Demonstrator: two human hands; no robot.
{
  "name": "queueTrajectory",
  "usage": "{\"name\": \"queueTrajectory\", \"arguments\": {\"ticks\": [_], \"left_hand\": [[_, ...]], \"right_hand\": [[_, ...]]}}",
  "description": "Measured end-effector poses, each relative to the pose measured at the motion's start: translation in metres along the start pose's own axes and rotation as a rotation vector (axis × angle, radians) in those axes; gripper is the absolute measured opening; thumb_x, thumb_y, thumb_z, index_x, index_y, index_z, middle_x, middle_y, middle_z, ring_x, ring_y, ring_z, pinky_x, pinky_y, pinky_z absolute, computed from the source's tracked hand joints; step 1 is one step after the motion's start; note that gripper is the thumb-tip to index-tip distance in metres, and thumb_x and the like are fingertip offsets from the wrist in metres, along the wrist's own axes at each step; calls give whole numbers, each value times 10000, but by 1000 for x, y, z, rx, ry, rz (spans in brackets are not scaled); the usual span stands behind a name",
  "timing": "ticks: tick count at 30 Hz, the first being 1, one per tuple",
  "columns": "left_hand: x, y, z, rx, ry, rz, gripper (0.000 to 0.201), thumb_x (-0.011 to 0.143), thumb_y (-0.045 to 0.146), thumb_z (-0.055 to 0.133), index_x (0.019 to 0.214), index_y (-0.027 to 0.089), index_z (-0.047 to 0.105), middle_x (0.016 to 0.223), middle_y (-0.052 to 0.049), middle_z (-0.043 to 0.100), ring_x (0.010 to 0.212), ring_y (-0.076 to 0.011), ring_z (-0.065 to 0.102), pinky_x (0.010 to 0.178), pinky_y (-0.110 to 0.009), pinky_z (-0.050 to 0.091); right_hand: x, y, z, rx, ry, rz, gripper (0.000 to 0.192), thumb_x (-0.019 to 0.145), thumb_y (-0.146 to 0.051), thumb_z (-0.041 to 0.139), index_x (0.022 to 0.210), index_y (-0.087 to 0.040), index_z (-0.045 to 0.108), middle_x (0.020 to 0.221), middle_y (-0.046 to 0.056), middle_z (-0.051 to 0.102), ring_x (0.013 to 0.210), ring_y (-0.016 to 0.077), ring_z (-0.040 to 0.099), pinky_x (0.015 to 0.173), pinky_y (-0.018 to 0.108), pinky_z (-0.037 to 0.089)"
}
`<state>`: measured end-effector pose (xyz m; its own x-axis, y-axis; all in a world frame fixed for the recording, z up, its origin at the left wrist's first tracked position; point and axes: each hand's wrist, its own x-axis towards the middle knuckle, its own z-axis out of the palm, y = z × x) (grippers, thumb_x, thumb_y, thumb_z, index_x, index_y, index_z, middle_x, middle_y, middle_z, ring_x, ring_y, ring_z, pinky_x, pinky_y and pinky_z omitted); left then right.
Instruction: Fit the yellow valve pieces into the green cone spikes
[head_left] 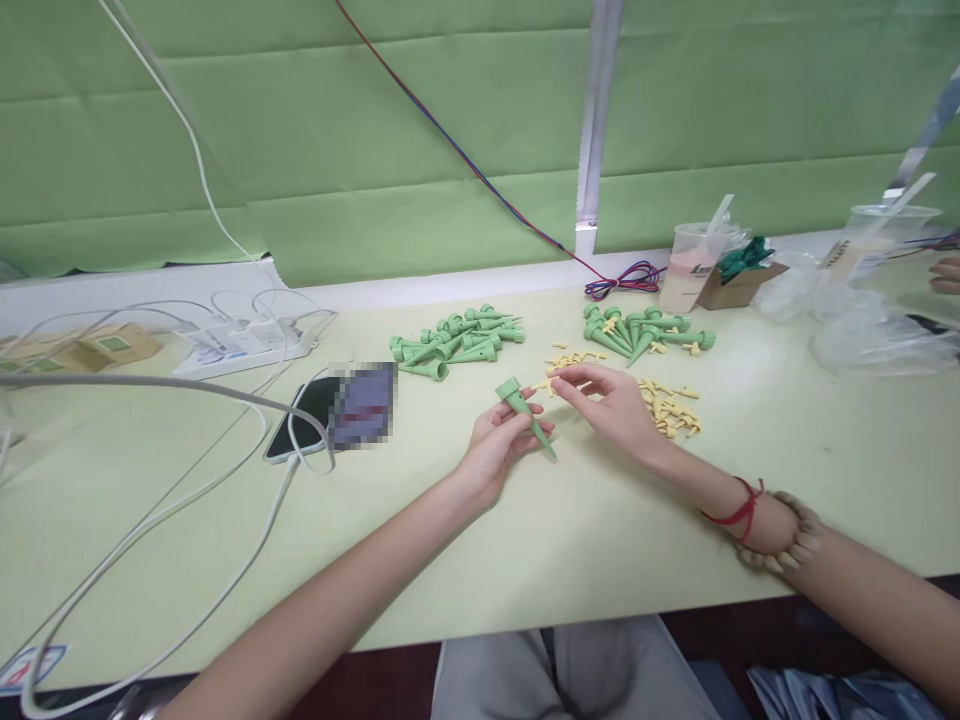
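Note:
My left hand [495,445] is closed around a green plastic spike [519,402], its wide capped end up and its point toward the lower right. Between the fingertips of my right hand [604,400] is a small yellow valve piece [541,386], close to the side of the spike's upper part. Whether the two parts touch, I cannot tell. Behind and beside my right hand lie loose yellow valve pieces [671,408]. A pile of green spikes [457,340] rests further back on the left. More green spikes [637,328], several with yellow pieces on them, lie back right.
At left are a phone [307,415], looping white cables [262,540] and a power strip [244,345]. Along the back right stand a drink cup [690,265], a small cardboard box [739,287], plastic bags [862,320] and another cup [870,240]. Another person's hand [946,275] shows at the right edge.

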<state>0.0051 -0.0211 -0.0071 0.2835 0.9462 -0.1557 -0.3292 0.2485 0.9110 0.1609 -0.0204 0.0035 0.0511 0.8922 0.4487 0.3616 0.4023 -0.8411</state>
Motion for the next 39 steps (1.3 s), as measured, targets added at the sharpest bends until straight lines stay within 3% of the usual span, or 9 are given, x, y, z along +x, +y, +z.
{"name": "queueTrajectory", "arguments": {"ticks": [7,17,25,33,36,39], "left_hand": [[-2,-1,2,58,-61,23,337,697,151,630,1031,144,588,975,-73,636,749,-163,636,774,-347,510],[-3,-1,1,136,-95,109,331,677,267,683,975,146,609,841,-52,645,699,-153,625,725,-345,507],[-2,0,-3,311,-104,241,181,685,278,657,779,130,609,784,-46,631,695,-148,603,670,-292,506],[-5,4,-5,483,-96,327,164,717,289,622,770,134,628,740,-51,620,714,-159,580,677,-280,499],[-7,6,-2,361,-121,229,202,716,310,632,826,143,613,727,-30,595,669,-143,585,626,-267,508],[-10,9,2,219,-155,120,222,723,331,628,844,148,599,748,-15,563,600,-113,579,576,-253,515]], "right_hand": [[-3,-2,0,-23,-83,-70,161,768,-296,575,841,-228,702,873,30,696,804,171,622,662,279,483],[2,-1,-4,-43,-53,-28,132,713,-302,631,776,-225,718,832,33,708,748,174,633,624,275,503],[5,5,-4,63,-108,72,181,675,-311,646,778,-178,715,835,64,711,731,191,656,694,313,529],[1,7,2,294,-201,321,320,627,-450,671,709,-140,673,701,60,686,673,168,636,665,292,506],[1,8,2,253,-232,230,335,721,-478,587,757,-147,624,718,48,656,669,145,609,643,269,490],[4,8,-2,-22,-246,-106,256,850,-391,449,830,-171,577,813,55,619,774,153,573,691,275,460]]}}
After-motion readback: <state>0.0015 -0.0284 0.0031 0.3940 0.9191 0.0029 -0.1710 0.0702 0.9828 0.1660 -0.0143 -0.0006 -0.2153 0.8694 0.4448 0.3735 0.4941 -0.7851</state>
